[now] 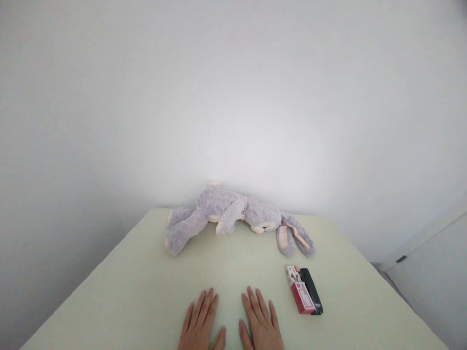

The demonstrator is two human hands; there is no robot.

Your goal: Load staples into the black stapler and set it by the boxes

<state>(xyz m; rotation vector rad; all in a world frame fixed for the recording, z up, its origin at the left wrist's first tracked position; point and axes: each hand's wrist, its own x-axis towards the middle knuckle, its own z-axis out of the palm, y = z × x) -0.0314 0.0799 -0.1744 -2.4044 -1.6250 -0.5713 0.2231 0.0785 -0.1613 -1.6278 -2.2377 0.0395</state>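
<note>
While both palms lay flat, nothing was held.
Left hand (201, 324): spread, empty, near table (127, 291) edge.
Right hand (260, 323): spread, empty, just left of stapler (305, 290).
Rabbit (233, 216): beyond hands, lying sideways.
Risk: a sideways sweep might knock the stapler.

Head cam, looks fwd+down over table (127, 291), wall close behind.

Both hands are bare: the left hand (202, 324) and the right hand (260, 323) show no gloves, rings or watch. No sleeve shows; the wrists are cut off by the picture's near edge. Nails are short and unpainted.
</note>
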